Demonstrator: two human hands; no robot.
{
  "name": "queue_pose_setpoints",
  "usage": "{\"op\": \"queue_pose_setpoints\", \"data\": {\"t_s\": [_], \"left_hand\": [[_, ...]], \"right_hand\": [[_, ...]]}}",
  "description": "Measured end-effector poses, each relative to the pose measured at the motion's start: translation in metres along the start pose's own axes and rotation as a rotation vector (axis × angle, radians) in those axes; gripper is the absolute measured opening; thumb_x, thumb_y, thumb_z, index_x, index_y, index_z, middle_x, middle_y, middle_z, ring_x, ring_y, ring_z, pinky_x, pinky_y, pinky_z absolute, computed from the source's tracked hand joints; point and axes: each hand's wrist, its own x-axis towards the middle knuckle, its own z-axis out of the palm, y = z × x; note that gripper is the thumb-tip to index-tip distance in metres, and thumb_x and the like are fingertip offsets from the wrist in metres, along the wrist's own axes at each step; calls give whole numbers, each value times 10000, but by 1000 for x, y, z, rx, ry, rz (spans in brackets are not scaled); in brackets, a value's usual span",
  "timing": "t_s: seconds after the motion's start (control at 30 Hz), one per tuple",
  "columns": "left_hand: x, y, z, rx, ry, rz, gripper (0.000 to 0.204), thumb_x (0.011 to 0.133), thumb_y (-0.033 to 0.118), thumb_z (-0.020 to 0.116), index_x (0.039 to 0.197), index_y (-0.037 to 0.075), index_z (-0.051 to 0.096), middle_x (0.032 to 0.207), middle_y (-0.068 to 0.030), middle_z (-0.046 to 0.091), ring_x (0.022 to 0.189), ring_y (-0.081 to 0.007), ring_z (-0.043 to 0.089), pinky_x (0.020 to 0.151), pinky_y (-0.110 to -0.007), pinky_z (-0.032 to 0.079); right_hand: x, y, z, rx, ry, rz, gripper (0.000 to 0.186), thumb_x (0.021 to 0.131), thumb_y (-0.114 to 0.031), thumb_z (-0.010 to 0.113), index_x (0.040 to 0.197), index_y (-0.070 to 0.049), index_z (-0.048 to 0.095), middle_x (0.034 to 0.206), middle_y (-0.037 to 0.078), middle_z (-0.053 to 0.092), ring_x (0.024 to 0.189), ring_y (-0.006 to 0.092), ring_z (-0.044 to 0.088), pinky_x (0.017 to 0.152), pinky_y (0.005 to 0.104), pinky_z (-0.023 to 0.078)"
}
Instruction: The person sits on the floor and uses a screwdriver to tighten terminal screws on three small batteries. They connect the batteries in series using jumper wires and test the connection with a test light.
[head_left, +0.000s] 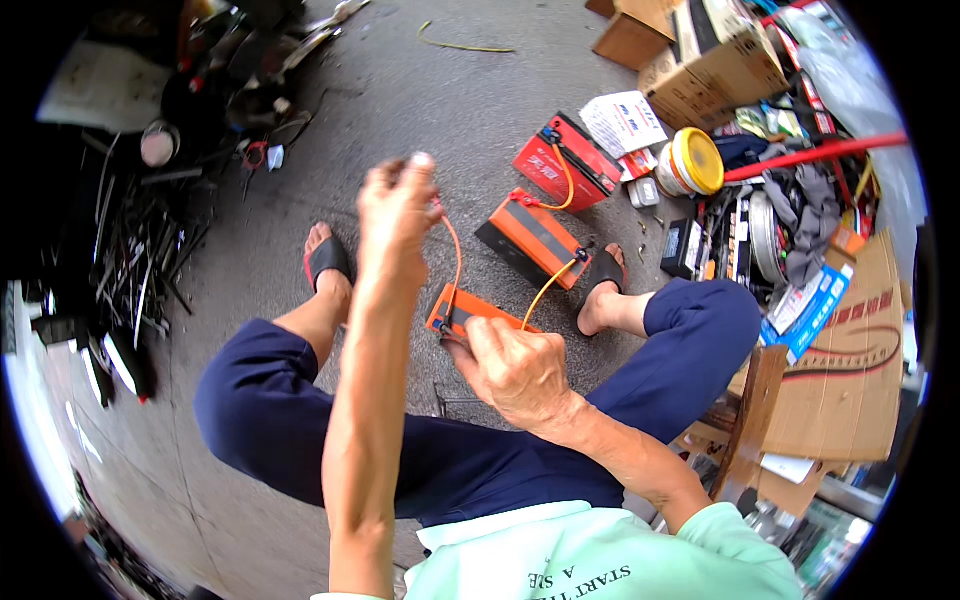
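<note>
My left hand (396, 222) is raised above the floor, its fingers closed on the end of an orange-red wire (458, 245). That wire curves down to the left end of the nearest orange battery (462, 305). With fingers curled, my right hand (518, 368) grips this battery at its near side and covers much of it. Just beyond lies an orange and black battery (535, 238), joined to the nearest one by a yellow-orange wire (548, 293). A red battery (562, 165) stands farther back, with another orange wire (567, 172) running to the middle battery.
My sandalled feet flank the batteries. To the right are a yellow-lidded bucket (692, 163), a white box (622, 122), cardboard boxes (715, 65), a small black battery (682, 248) and a flattened carton (840, 370). Dark metal scraps (150, 250) pile up at left. A yellow wire (465, 46) lies far off.
</note>
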Motion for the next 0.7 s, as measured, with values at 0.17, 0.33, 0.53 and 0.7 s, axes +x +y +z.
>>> {"op": "queue_pose_setpoints", "data": {"t_s": [0.17, 0.33, 0.53, 0.7], "left_hand": [[-68, 104, 1, -211, -337, 214, 629, 897, 335, 529, 1336, -53, 302, 1251, -251, 443, 1148, -298, 494, 888, -410, 469], [-131, 128, 28, 333, -594, 88, 776, 812, 324, 571, 1382, -59, 209, 1282, -217, 463, 1007, -253, 594, 844, -341, 482], [-186, 120, 78, 337, -793, 139, 748, 742, 206, 658, 1344, -61, 304, 1141, -213, 550, 934, -239, 611, 792, -333, 481], [-177, 103, 91, 376, -1002, 126, 703, 753, 192, 651, 1324, -63, 329, 1110, -204, 560, 913, -227, 611, 779, -326, 481]], "right_hand": [[2, -1, -8, -27, 50, 14, 278, 719, -178, 662, 906, -21, 529, 783, 84, 522, 556, 172, 572, 449, 284, 460], [-13, -5, 7, -91, 75, 55, 136, 758, -122, 584, 857, -38, 543, 675, 45, 470, 505, 124, 558, 420, 240, 441], [-20, -23, 20, 94, 119, 133, 236, 754, -166, 573, 957, -47, 549, 749, 53, 485, 552, 130, 567, 436, 247, 435], [-16, -18, 26, -66, 139, 116, 373, 747, -212, 546, 1068, -24, 519, 825, 75, 487, 587, 138, 566, 433, 246, 437]]}}
